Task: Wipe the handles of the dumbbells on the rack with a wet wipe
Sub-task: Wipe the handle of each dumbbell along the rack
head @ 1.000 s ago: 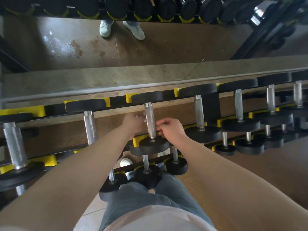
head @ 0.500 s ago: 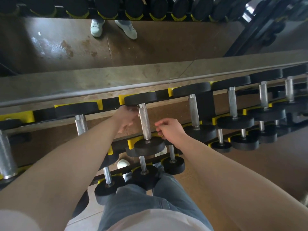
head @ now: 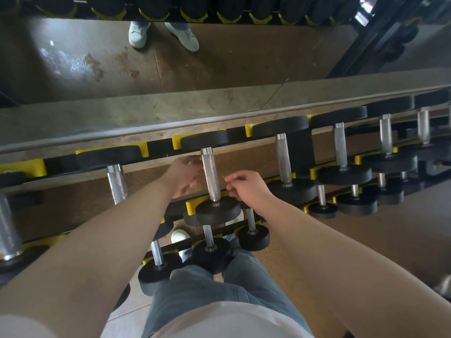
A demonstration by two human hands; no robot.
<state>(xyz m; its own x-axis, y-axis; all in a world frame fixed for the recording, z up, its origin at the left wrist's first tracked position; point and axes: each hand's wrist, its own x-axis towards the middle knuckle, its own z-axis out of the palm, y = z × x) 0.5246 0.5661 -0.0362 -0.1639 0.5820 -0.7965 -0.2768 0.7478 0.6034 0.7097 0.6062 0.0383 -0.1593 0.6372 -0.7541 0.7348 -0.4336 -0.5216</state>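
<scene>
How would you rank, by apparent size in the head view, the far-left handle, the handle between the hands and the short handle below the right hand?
1. Far-left handle, thickest though partly cropped.
2. Central handle.
3. Short handle.
</scene>
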